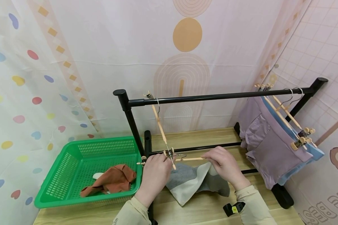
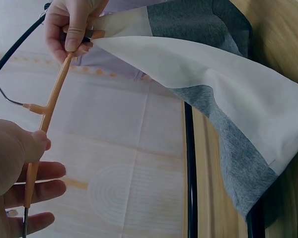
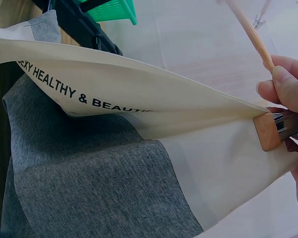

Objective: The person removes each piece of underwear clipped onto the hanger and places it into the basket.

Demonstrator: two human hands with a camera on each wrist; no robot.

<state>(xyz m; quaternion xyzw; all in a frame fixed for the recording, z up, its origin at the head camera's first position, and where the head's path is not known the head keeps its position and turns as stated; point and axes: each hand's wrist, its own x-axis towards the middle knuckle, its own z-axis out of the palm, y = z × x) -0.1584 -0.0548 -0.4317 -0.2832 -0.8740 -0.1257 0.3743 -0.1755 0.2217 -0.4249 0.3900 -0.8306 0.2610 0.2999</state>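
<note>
The person's left hand point(image 1: 157, 170) holds the bar of a wooden hanger point(image 1: 193, 159) between thumb and fingers, while the right hand point(image 1: 223, 164) pinches its other end. There, a clip point(image 3: 267, 133) bites the edge of a grey-and-white cloth point(image 1: 183, 176), which droops below the hanger, perhaps touching the table point(image 1: 101, 217); the angle hides that. Another hanger point(image 1: 161, 126) hangs from the black rack point(image 1: 202, 97) just beside the left hand. A green basket point(image 1: 73, 202) stands left, holding a brown cloth point(image 1: 116, 178).

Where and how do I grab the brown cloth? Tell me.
Pinch the bunched top of the brown cloth, probably best from above: it lies crumpled inside the green basket, whose walls would get in the way from the sides.
</note>
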